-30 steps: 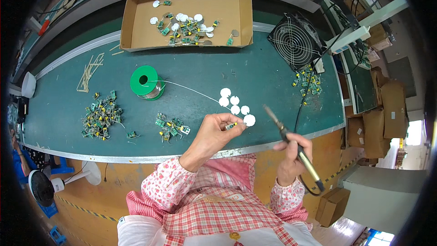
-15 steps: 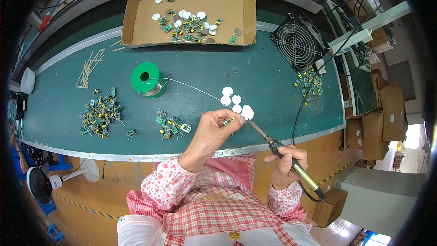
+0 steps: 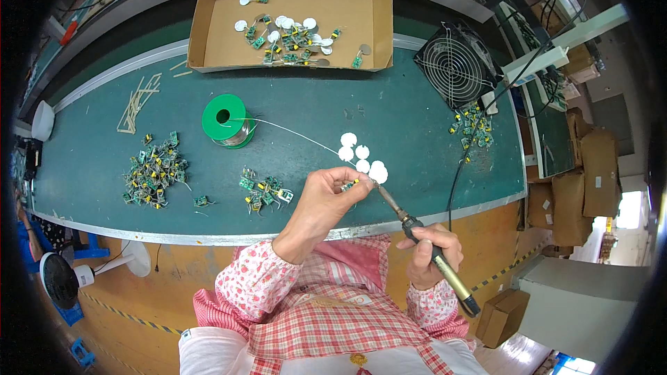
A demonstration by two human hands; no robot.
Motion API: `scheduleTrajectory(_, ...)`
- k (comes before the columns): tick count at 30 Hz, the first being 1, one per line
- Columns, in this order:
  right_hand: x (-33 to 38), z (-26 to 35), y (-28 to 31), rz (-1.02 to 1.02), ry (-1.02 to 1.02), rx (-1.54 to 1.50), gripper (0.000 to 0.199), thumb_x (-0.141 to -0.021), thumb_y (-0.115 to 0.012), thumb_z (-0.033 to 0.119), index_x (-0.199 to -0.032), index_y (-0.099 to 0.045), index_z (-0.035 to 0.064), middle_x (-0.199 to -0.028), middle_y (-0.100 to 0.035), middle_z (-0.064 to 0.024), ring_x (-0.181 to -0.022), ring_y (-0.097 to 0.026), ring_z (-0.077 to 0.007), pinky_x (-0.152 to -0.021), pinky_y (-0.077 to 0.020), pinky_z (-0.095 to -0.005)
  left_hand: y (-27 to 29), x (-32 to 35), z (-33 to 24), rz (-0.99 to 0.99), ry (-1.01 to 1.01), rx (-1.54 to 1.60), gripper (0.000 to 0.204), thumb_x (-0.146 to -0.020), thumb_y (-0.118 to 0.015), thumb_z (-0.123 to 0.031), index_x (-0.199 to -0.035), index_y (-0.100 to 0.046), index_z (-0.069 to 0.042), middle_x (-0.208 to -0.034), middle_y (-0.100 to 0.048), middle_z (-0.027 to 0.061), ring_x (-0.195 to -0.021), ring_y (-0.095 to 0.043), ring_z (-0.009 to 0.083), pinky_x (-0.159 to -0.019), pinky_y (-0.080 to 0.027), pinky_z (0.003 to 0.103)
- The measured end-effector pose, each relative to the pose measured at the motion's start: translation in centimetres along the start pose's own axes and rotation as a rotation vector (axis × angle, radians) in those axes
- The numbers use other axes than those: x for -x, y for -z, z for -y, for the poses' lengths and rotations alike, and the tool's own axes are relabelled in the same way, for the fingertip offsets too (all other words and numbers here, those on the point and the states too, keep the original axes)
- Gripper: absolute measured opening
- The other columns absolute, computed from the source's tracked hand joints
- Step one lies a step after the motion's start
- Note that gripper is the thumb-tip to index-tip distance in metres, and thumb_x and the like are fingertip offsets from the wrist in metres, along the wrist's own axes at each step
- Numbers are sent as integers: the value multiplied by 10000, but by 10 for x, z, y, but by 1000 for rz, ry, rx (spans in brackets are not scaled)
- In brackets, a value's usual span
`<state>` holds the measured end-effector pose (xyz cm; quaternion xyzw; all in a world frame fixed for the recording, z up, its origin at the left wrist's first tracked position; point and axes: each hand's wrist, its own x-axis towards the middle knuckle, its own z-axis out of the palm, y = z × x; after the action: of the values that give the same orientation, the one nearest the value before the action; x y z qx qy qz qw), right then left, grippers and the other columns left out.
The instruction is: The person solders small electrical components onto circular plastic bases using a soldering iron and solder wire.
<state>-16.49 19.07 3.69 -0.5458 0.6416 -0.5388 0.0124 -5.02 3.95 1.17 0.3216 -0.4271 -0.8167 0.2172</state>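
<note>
Our left hand (image 3: 323, 201) pinches a tiny, light, fragile board (image 3: 349, 185) by its edges at centre frame; right hand (image 3: 425, 253) fists the iron (image 3: 417, 232).

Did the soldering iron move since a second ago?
Yes. The soldering iron in the right hand swung its tip left, toward the white discs and the small part pinched in the left hand.

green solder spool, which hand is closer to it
Left. The left hand is just right of and below the green solder spool; the right hand, holding the soldering iron, sits farther right and lower.
</note>
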Motion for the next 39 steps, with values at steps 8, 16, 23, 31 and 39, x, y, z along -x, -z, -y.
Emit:
scheduleTrajectory(8, 5, -3, -1, -311, -226, -133, 279, -942, -487, 261, -976, -497, -16, -665, -591, -110, -503, -588, -168, -544, -492, -262, 4, 4, 0, 19, 46, -19, 110, -834, -674, -120, -860, -680, -13, -759, -629, -10, -641, -493, 44, -570, -375, 186)
scheduleTrajectory(16, 4, -13, 2, -380, -296, -173, 281, -962, -477, 255, -999, -495, -23, -885, -564, -144, -564, -595, -162, -545, -513, -266, 9, 17, -83, 87, -473, -838, 233, -767, -735, -151, -948, -663, -23, -814, -652, 42, -710, -574, 93, -646, -450, 261)
scheduleTrajectory(23, 6, -18, -1, -399, -314, -133, 239, -971, -453, 216, -976, -509, -17, -864, -573, -131, -555, -564, -136, -517, -469, -235, 21, -11, -151, -574, -1094, -1418, 442, -758, -746, -211, -1143, -579, -72, -843, -629, 75, -696, -589, 186, -602, -458, 296)
scheduleTrajectory(31, 6, -25, -14, -187, -458, -160, 162, -954, -498, 115, -1043, -537, -14, -810, -667, -137, -674, -638, -162, -624, -535, -263, 16, 17, -5, -188, -689, -1520, 222, -758, -713, -174, -905, -586, -65, -760, -575, 65, -651, -554, 233, -617, -393, 340)
scheduleTrajectory(39, 15, -18, -37, -51, -493, -195, 142, -946, -515, 94, -1023, -529, -25, -867, -685, -157, -729, -673, -185, -678, -552, -285, 16, 14, 15, -137, -524, -1174, 264, -824, -670, -139, -1004, -526, -10, -833, -614, 108, -699, -617, 224, -655, -456, 313)
